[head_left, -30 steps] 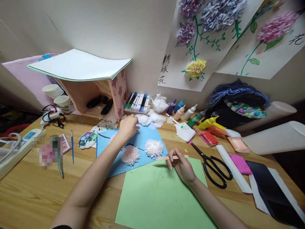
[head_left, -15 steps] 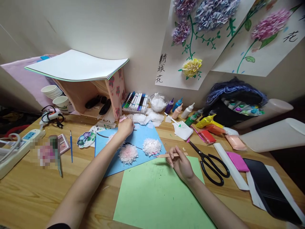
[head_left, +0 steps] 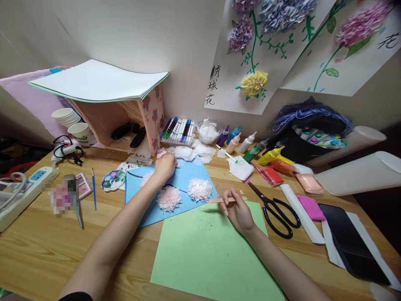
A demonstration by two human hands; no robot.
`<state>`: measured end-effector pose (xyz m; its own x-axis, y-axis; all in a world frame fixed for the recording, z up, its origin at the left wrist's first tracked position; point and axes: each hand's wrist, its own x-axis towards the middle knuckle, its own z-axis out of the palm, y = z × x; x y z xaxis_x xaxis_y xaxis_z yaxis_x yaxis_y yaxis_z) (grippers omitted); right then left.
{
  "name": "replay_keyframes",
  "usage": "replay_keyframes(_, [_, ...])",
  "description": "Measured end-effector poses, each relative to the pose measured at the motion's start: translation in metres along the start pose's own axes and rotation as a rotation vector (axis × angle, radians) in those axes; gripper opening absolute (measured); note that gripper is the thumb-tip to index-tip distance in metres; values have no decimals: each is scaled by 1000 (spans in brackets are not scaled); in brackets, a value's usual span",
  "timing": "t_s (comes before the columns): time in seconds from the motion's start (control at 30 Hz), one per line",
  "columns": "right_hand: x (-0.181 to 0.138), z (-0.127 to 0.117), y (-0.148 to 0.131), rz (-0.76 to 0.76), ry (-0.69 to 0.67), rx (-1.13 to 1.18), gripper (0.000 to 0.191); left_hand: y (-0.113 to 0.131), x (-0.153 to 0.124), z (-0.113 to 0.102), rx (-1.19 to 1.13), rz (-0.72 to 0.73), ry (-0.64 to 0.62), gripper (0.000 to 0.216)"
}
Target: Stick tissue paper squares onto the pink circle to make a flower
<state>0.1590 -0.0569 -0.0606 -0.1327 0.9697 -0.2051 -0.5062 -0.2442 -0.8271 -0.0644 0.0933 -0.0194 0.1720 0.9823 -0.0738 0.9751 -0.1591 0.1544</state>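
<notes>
My left hand (head_left: 166,167) is closed, knuckles up, at the far edge of a blue sheet (head_left: 150,217). A bit of pink (head_left: 161,153) shows beside its fingers, but the fingertips are hidden. My right hand (head_left: 237,210) grips a flat wooden craft stick (head_left: 216,200), its pinkish tip close to a white paper flower (head_left: 199,189) on the blue sheet. A pale pink paper flower (head_left: 169,198) sits left of it, and another pink flower (head_left: 146,179) is partly covered by my left forearm. Under my right hand lies a green sheet (head_left: 206,251).
Black-handled scissors (head_left: 278,213) lie right of my right hand. White tissue (head_left: 202,151), a box of markers (head_left: 178,131) and paint bottles (head_left: 233,144) line the wall side. A paint palette (head_left: 112,179) and a paintbrush (head_left: 94,190) are to the left; a phone (head_left: 351,242) is at the right.
The camera view has tilted slightly, shifting the table items a little upward. Both hands keep nearly the same places and grips.
</notes>
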Motion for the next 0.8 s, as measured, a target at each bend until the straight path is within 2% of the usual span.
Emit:
replay_keyframes(0.13, [0, 0, 0, -71, 62, -23, 46, 6, -19, -14, -131, 74, -5, 14])
replay_keyframes(0.27, [-4, -1, 4, -351, 262, -116, 51, 22, -58, -33, -459, 279, -137, 18])
replay_keyframes(0.33, [-8, -2, 7, -475, 296, -172, 53, 33, -75, -35, -515, 355, -244, 17])
replay_keyframes(0.43, [-17, -1, 11, -591, 222, -290, 54, 48, -87, -27, -459, 402, -287, 13])
replay_keyframes(0.63, [-24, 3, 13, -702, -31, -715, 50, 59, -84, -13, -248, 388, -222, 10])
replay_keyframes(0.8, [-25, 3, 13, -869, -20, -818, 48, 60, -83, -12, -154, 393, -165, 13])
